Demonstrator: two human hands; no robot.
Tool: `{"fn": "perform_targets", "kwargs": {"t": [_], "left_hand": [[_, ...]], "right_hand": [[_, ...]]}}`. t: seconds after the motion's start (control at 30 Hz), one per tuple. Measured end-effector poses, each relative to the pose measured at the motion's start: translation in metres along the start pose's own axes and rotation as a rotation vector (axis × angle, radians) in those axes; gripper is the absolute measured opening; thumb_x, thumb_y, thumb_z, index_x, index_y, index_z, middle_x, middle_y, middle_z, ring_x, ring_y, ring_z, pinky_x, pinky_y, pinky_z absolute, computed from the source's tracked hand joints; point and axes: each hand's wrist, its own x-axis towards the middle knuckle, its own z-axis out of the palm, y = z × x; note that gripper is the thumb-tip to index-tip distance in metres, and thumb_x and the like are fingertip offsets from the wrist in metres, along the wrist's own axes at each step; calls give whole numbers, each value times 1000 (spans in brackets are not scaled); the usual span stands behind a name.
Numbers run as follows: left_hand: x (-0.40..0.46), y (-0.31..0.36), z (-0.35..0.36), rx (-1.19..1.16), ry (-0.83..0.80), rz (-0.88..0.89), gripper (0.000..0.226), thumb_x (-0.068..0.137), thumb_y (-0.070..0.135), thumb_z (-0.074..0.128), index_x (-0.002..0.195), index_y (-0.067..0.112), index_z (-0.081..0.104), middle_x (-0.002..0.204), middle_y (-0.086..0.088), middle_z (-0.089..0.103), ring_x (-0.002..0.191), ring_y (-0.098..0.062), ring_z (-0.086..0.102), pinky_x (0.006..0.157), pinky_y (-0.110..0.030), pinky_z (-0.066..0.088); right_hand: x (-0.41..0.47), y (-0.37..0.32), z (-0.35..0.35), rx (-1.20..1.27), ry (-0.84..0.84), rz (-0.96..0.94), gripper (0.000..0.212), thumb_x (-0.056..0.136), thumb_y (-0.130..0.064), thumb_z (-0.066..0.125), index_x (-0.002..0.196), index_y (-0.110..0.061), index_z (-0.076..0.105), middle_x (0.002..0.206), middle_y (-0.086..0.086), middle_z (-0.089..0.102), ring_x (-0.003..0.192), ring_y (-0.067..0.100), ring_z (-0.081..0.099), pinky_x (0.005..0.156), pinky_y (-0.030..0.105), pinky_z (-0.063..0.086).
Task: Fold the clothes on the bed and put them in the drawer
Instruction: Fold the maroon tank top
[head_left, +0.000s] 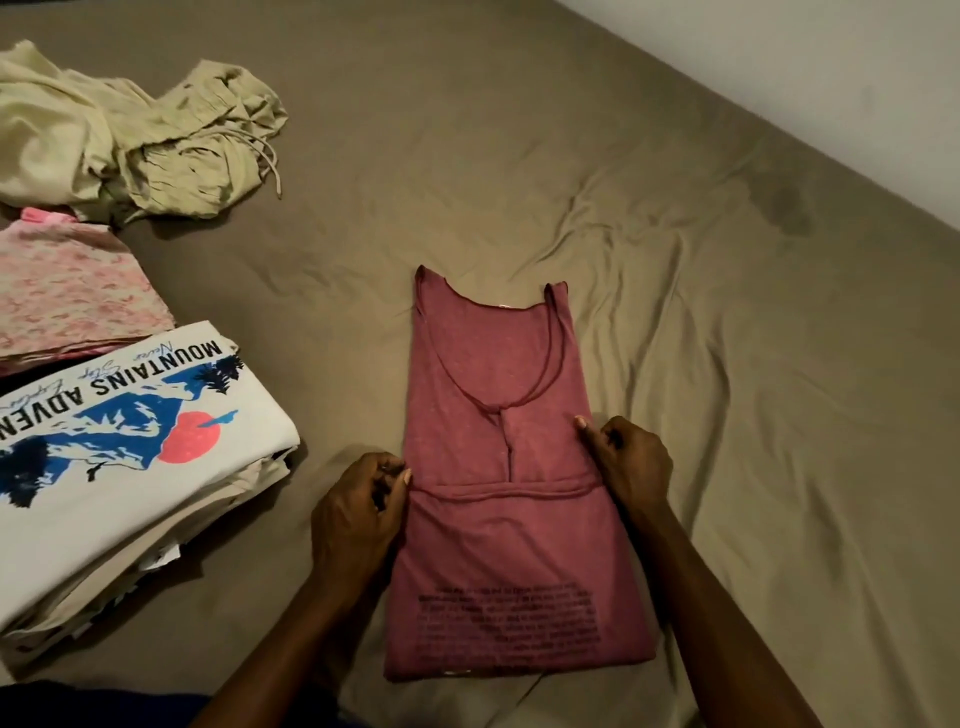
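Note:
A maroon tank top (498, 395) lies flat in the middle of the bed, straps pointing away from me. Its lower part, with dark printed text, is folded up so the hem crosses the middle. My left hand (358, 514) pinches the left end of that folded hem. My right hand (628, 462) pinches the shirt's right edge at the same height. A stack of folded clothes topped by a white shirt with a blue mountain print (119, 441) sits at the left.
A folded pink patterned garment (72, 291) lies behind the stack. A crumpled pale green garment with a drawstring (135, 140) sits at the far left. The olive bed sheet (727, 364) spreads right to a white wall (831, 78).

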Motion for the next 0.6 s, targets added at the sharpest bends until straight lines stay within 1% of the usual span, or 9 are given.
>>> {"fn": "perform_targets", "kwargs": {"t": [0.07, 0.13, 0.17, 0.2, 0.27, 0.33, 0.43, 0.5, 0.6], "left_hand": [[12, 3, 1, -8, 34, -3, 22, 93, 45, 60, 102, 28, 67, 89, 12, 70, 75, -10, 67, 67, -34, 56], [36, 8, 6, -10, 73, 25, 20, 92, 39, 64, 106, 24, 68, 96, 9, 72, 80, -13, 69, 70, -34, 56], [49, 10, 10, 4, 80, 32, 20, 93, 34, 67, 109, 22, 69, 99, 6, 73, 82, -15, 70, 72, -33, 55], [68, 14, 16, 23, 88, 28, 21, 93, 30, 70, 111, 19, 69, 101, 2, 73, 84, -18, 70, 73, -33, 55], [104, 22, 27, 36, 94, 15, 22, 93, 28, 71, 113, 17, 70, 103, -2, 74, 88, -22, 70, 77, -35, 55], [141, 32, 39, -6, 87, -20, 22, 95, 29, 70, 113, 15, 72, 104, -5, 75, 89, -24, 71, 78, -35, 55], [194, 45, 53, -43, 81, -64, 22, 96, 25, 70, 112, 11, 75, 102, -7, 77, 89, -24, 71, 73, -25, 46], [225, 49, 63, -20, 95, -98, 20, 94, 25, 72, 110, 13, 75, 100, -5, 77, 88, -23, 71, 70, -23, 43], [253, 49, 75, 49, 170, -122, 16, 91, 33, 73, 101, 20, 76, 96, -1, 76, 85, -22, 69, 68, -28, 47]], "right_hand": [[15, -3, 5, -74, 82, -94, 63, 95, -76, 42, 68, -19, 49, 60, -6, 54, 58, 19, 55, 54, 30, 33], [38, -9, 17, -63, 123, -195, 43, 97, -63, 54, 79, -24, 58, 74, -8, 59, 69, 18, 60, 56, 31, 39], [51, -11, 22, -28, 124, -257, 32, 97, -56, 60, 89, -24, 64, 85, -6, 61, 78, 19, 61, 60, 33, 45], [71, -16, 28, 14, 117, -322, 29, 98, -50, 63, 101, -22, 68, 95, -2, 63, 88, 20, 62, 66, 35, 49], [110, -25, 37, 65, 87, -411, 37, 100, -46, 61, 121, -16, 69, 117, 5, 65, 106, 26, 60, 85, 39, 49], [144, -35, 44, 53, 11, -420, 47, 102, -48, 54, 140, -21, 62, 142, 4, 60, 126, 25, 53, 101, 36, 37], [168, -39, 61, -48, -47, -424, 53, 105, -52, 39, 155, -35, 45, 160, -9, 44, 143, 20, 42, 101, 31, 23], [173, -36, 68, -70, -27, -444, 53, 106, -51, 33, 158, -40, 38, 164, -15, 35, 149, 17, 37, 100, 32, 24], [173, -36, 73, -61, -49, -450, 56, 105, -52, 32, 160, -45, 26, 168, -23, 22, 154, 9, 24, 102, 35, 23]]}}
